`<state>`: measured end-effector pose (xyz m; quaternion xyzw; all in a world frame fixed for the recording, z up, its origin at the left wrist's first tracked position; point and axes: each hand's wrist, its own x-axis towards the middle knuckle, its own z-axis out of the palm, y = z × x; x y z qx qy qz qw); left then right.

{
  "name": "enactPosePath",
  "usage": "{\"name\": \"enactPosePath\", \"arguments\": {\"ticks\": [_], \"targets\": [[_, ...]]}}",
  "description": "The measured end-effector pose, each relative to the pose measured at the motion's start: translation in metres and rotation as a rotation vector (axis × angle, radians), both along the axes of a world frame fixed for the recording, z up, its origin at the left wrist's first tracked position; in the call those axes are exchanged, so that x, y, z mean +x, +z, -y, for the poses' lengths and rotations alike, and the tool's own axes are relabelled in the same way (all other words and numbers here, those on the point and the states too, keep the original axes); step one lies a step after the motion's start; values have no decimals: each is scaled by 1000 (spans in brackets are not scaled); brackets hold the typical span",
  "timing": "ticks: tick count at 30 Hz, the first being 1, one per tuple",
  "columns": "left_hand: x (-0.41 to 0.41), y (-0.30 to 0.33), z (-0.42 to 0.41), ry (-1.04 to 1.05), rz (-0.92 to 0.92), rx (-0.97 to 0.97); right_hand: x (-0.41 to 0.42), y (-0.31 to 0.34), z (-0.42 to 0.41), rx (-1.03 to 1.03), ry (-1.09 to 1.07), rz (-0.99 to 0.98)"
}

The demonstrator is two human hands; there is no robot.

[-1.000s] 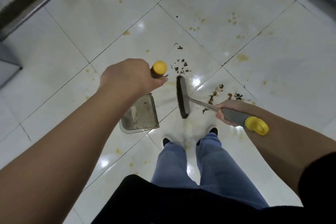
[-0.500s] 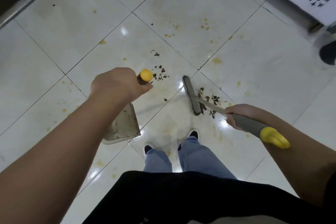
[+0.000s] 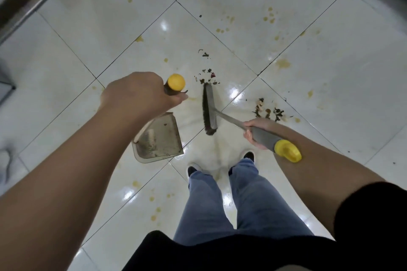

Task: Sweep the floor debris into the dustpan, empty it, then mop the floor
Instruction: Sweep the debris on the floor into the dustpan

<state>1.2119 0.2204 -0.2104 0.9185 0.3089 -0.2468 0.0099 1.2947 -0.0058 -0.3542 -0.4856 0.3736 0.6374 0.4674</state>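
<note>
Left hand [image 3: 141,92]: I see it clenched round the dustpan handle [image 3: 175,82], just under the yellow cap.
Right hand [image 3: 256,132]: wrapped round the grey broom grip [image 3: 265,137], yellow end pointing near-right.
Dustpan [image 3: 158,136]: on the tile left of the broom head, a few crumbs inside, otherwise close to bare. I cannot tell whether its lip sits flat on the floor.
Broom head [image 3: 209,109]: just right of the pan, bristles facing it, a small gap between them.
Debris, far [image 3: 206,77]: scattered just beyond the far tip of the broom head.
Debris, right [image 3: 269,111]: a second cluster behind the broom, near my right hand.
Risk, miss: I judge a stroke toward the pan now would catch little, since both piles lie outside the brush's path.
Risk, lip: if the pan is tilted up, bits would slide under it.
Risk, smear: yellow stains [image 3: 283,62] look wet; dragging bristles through them could spread them and stick leaves to the brush.
Risk, shoes [image 3: 193,169]: close by; a hard sweep could flick bits onto them.
</note>
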Motion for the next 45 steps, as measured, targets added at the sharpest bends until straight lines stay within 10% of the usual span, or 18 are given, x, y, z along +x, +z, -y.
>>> {"name": "enactPosePath", "arguments": {"ticks": [18,32,45], "targets": [[-27,9,-41,-8,5,-25,6,31,37,-138,20,325],[-132,30,-198,68,167,-127,-51,74,-112,135,-126,180],[-18,38,-280,95,193,17,48,32,-241,303,-299,-42]]}}
